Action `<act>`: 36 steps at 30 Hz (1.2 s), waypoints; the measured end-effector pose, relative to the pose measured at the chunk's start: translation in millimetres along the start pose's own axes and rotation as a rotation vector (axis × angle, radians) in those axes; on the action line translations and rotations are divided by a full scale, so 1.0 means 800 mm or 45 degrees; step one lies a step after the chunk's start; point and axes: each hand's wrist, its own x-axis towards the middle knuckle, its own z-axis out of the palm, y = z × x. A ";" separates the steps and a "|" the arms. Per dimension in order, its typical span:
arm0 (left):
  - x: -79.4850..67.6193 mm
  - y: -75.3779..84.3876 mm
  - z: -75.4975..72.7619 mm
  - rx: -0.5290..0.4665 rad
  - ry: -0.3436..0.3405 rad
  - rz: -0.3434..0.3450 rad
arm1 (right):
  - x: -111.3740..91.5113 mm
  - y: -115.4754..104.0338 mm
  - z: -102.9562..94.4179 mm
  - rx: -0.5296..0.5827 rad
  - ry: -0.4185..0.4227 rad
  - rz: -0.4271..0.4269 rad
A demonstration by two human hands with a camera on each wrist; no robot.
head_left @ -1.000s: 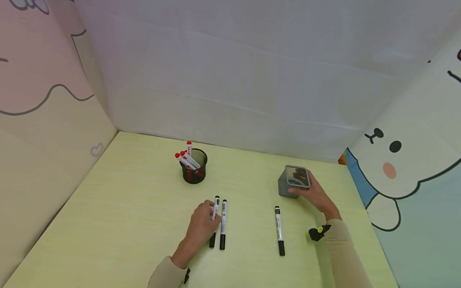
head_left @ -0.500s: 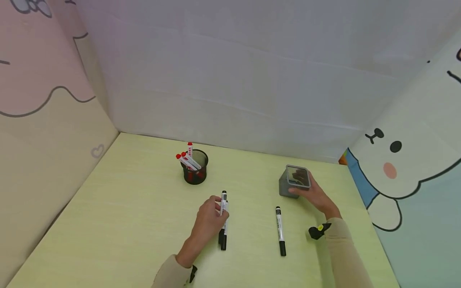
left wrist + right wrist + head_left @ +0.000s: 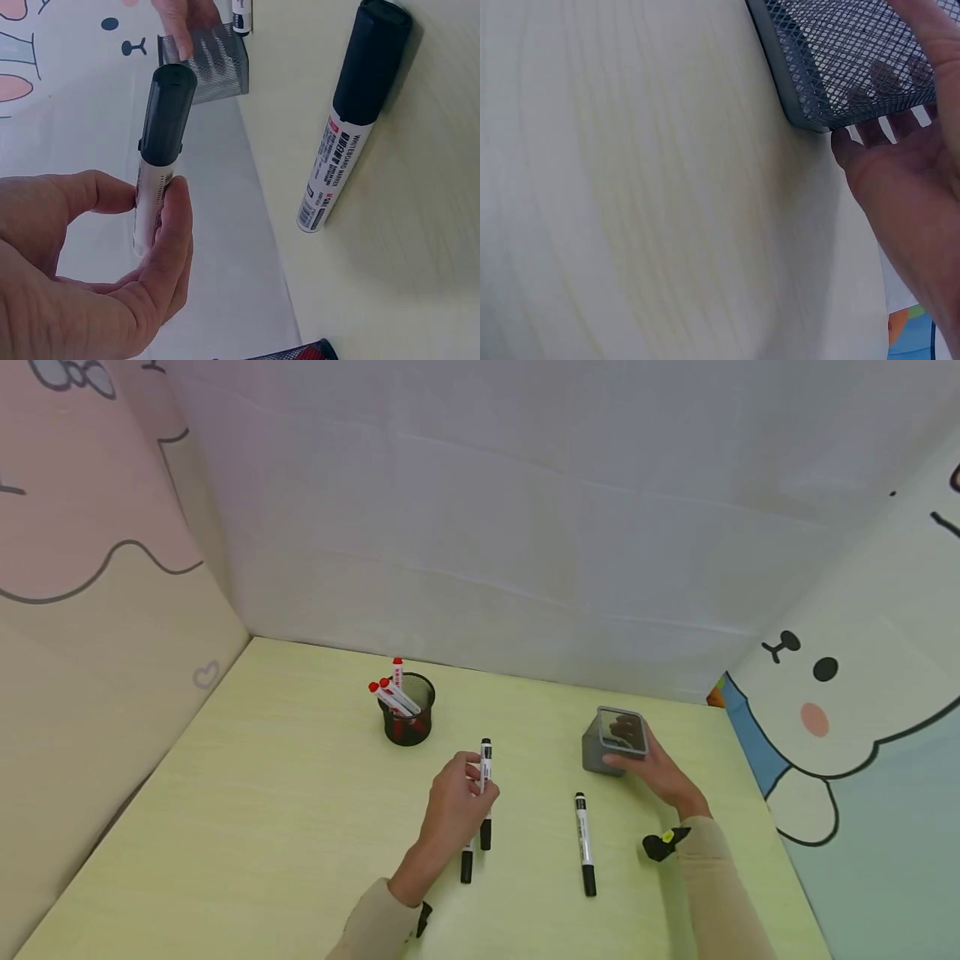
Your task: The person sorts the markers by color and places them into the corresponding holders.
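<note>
My left hand (image 3: 454, 802) pinches a black-capped whiteboard marker (image 3: 166, 120) between thumb and fingers, lifted above the table in the left wrist view. Below it a second marker (image 3: 341, 142) lies on the tabletop; in the head view the hand covers most of that one. On the right, my right hand (image 3: 663, 777) holds a grey square mesh pen holder (image 3: 595, 750), thumb on the near side and fingers behind the far side. No markers show inside the holder. A third black-capped marker (image 3: 584, 843) lies on the table, just in front of the holder.
A round black mesh cup (image 3: 407, 731) stands toward the back left, with several red-capped markers (image 3: 397, 697) leaning in it. A white wall sheet (image 3: 487, 527) rises behind the pale yellow table (image 3: 262, 827). Printed cartoon panels flank both sides.
My left hand has picked up one marker and moved right and farther back with it, passing over the marker beside it. The right hand and the pen holder have stayed put.
</note>
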 end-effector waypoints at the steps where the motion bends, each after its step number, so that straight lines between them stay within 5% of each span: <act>1: 0.001 0.001 0.001 -0.012 0.008 0.007 | 0.000 0.000 0.000 -0.001 0.000 -0.002; 10: 0.013 0.012 0.009 -0.124 0.065 0.076 | 0.003 0.001 0.000 0.006 -0.007 -0.024; 36: 0.047 0.039 0.041 -0.328 0.038 0.190 | 0.002 0.005 -0.002 -0.033 0.014 -0.063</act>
